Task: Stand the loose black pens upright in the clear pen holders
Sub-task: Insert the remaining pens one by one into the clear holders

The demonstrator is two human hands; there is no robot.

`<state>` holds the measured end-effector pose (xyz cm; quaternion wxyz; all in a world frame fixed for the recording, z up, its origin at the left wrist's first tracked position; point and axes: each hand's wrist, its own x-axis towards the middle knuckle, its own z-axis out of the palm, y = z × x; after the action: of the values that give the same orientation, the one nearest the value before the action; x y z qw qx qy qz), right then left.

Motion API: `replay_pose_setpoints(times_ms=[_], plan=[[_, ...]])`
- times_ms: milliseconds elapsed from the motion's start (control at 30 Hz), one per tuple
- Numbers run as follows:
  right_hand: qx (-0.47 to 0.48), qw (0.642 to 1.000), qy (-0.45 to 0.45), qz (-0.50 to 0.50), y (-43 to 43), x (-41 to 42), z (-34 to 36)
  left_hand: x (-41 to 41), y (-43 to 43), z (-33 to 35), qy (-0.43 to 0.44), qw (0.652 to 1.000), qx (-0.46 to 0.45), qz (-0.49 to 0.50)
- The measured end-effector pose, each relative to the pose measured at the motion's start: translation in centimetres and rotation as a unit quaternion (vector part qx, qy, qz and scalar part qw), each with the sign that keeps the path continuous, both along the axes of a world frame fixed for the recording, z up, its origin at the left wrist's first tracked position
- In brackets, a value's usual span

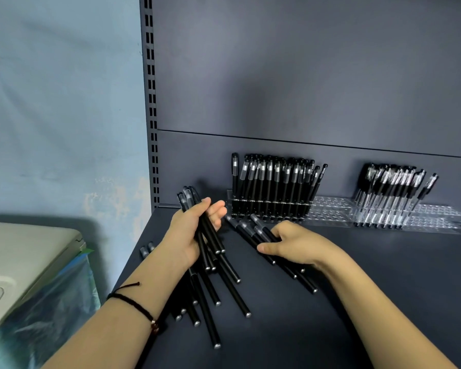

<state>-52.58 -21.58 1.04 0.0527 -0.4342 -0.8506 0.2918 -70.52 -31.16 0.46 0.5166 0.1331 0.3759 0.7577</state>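
Pens (234, 288) lay loose in front of clear holder (330, 206); L hand (192, 230) clasped a bundle (188, 197), prob for batch loading; R hand (296, 243) curled round a few nearer holder
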Motion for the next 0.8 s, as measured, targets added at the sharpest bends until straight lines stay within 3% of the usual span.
replay_pose_setpoints(times_ms=[167, 233, 467, 633, 800], plan=[[-0.125, 0.963, 0.239, 0.004, -1.0, -0.6, 0.7, 0.3, 0.3, -0.6, -0.016, 1.0, 0.001, 0.013], [-0.155, 0.945, 0.286, 0.024, -1.6, -1.1, 0.5, 1.0, 0.1, -0.5, -0.013, 1.0, 0.011, -0.017], [-0.135, 0.942, 0.288, 0.103, -2.8, -2.2, -0.1, 2.7, -0.4, -0.4, 0.126, 0.989, 0.021, -0.078], [0.03, 0.96, 0.248, 0.128, -2.9, -2.3, -0.9, 3.2, -0.5, -0.5, 0.141, 0.985, 0.038, -0.096], [0.08, 0.957, 0.243, 0.133, -3.2, -2.5, -0.8, 2.9, -0.4, -0.5, 0.118, 0.986, 0.046, -0.109]])
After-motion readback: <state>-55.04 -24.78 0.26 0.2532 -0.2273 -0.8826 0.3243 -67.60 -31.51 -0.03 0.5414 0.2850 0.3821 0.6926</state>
